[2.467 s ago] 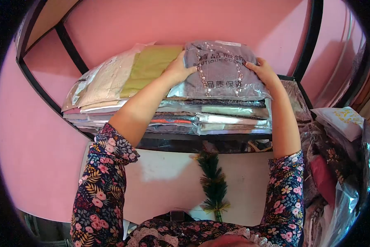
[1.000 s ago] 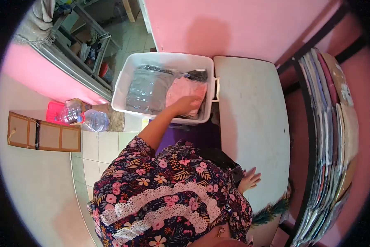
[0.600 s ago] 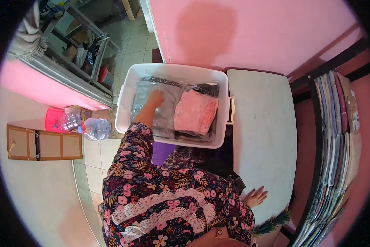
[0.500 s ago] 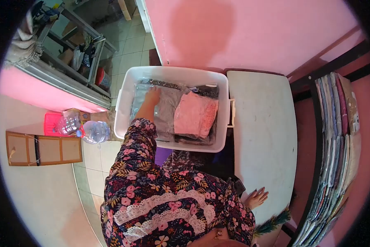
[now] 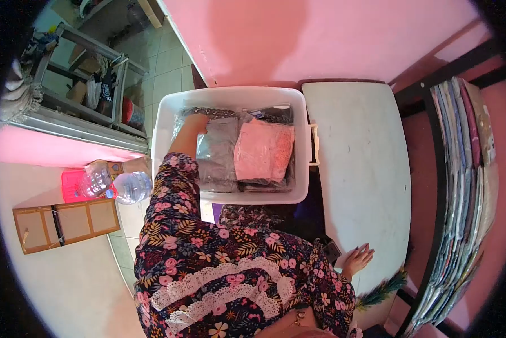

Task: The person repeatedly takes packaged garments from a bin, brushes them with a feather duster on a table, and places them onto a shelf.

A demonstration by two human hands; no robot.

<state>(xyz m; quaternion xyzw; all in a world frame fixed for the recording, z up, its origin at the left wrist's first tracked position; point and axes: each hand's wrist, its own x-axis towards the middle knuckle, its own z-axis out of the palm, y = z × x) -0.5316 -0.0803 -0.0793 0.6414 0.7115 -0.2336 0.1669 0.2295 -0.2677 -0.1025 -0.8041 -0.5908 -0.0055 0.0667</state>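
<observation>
Inside the white plastic bin (image 5: 157, 132), my left hand (image 5: 194, 128) is closed at the upper left edge of a folded grey garment in a clear plastic bag (image 5: 218, 160). Its fingertips are partly hidden. A bagged pink garment (image 5: 263, 151) lies to the right of the grey one. Dark patterned bagged clothing (image 5: 208, 112) shows along the bin's far side. My right hand (image 5: 359, 259) rests on the white tabletop (image 5: 365, 163) with fingers spread, holding nothing.
A black rack (image 5: 441, 214) with a row of bagged folded clothes (image 5: 464, 158) stands on the right. Large clear water bottles (image 5: 132, 187) and a pink crate (image 5: 72, 185) are on the left. A green tinsel-like sprig (image 5: 383, 290) lies near my right hand.
My left hand has moved to the grey garment's left edge and closed there. That edge has shifted right within the bin. The view has turned slightly; my right hand stays on the tabletop.
</observation>
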